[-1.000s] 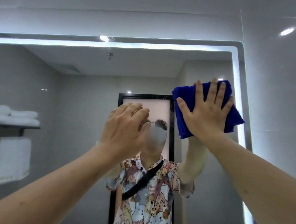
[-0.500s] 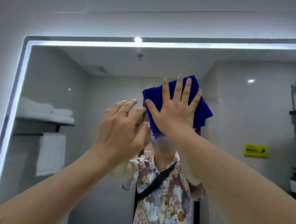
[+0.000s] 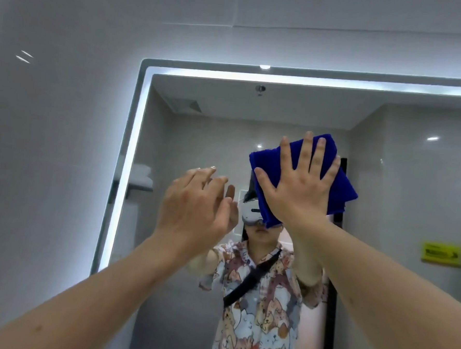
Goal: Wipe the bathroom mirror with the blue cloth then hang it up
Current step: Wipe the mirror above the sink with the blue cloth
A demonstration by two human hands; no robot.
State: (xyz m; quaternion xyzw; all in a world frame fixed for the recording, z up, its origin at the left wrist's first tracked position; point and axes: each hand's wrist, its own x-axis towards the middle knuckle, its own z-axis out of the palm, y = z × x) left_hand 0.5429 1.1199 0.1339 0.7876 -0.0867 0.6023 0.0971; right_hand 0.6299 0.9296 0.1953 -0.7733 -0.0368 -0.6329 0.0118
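The bathroom mirror (image 3: 401, 184) fills the right and centre of the view, edged by a lit strip along its top and left side. A folded blue cloth (image 3: 341, 189) lies flat against the glass in the upper middle. My right hand (image 3: 301, 189) presses on it with straight, spread fingers. My left hand (image 3: 195, 207) is raised just left of the cloth, fingers relaxed and loosely bent, holding nothing; whether it touches the glass is unclear. The cloth's lower left part is hidden behind my right hand.
A grey tiled wall (image 3: 49, 163) runs left of and above the mirror. The glass reflects a person in a patterned shirt, folded white towels (image 3: 141, 174) on a shelf at left and a yellow sign (image 3: 441, 254) at right.
My right hand has slid the cloth leftward across the mirror from near its right edge to the left half. The view swung left with it. My left hand stays raised beside it.
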